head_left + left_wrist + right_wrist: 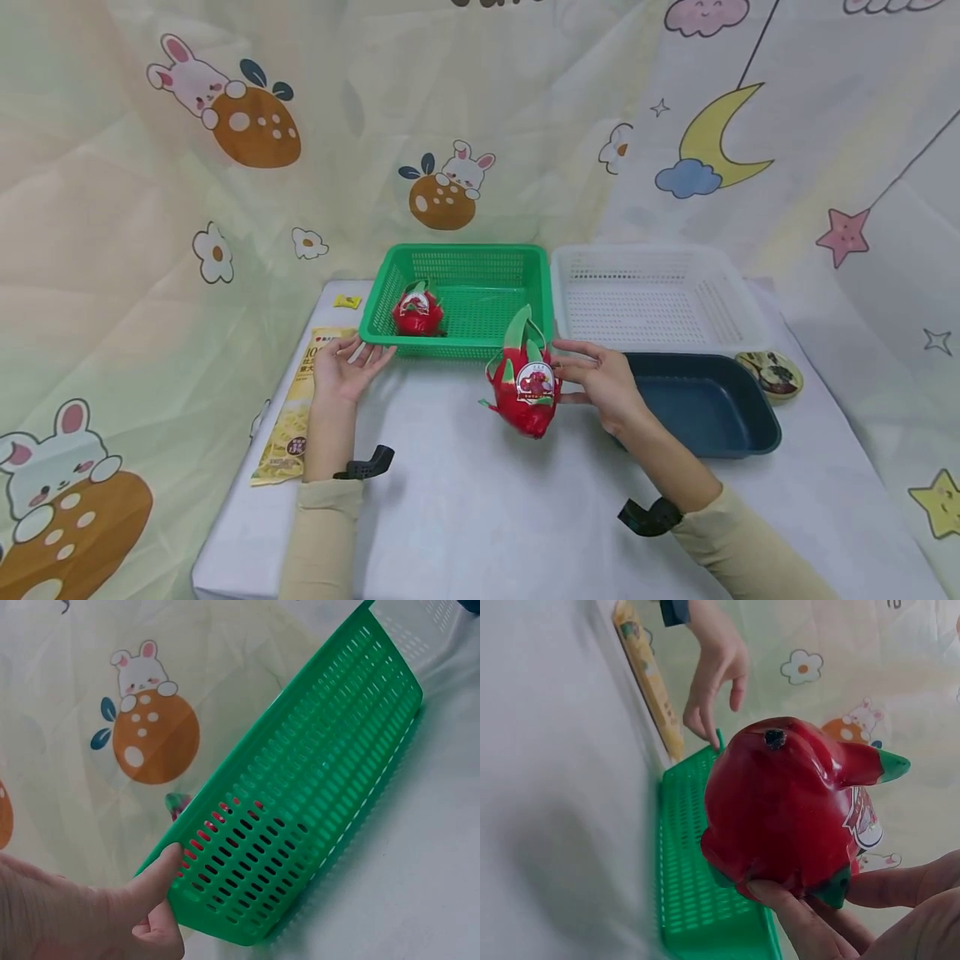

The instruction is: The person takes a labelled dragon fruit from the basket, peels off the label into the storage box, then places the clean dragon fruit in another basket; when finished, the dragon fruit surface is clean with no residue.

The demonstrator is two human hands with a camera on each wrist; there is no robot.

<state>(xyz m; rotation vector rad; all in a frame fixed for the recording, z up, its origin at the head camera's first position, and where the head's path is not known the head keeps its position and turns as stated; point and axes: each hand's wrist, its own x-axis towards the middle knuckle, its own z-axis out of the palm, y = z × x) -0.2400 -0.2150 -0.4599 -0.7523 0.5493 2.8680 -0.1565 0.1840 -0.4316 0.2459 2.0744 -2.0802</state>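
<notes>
My right hand (603,387) grips a glossy red dragon fruit (525,396) with green leaf tips and a round label, held above the table in front of the green basket (480,343). In the right wrist view, the fingertips press against the underside of this dragon fruit (780,810). At the basket's front left corner, my left hand (345,375) has its palm turned up and relaxed fingers touching the rim. Its thumb and fingers (161,874) lie along the outside of the basket wall. Another dragon fruit (417,312) sits inside the basket on its left side.
A white basket (660,342) stands right of the green one, with a dark blue tray (701,408) in front of it. Beyond the tray lies a round tin (771,375). At the left are a long yellow packet (288,421) and a small yellow wrapper (347,301).
</notes>
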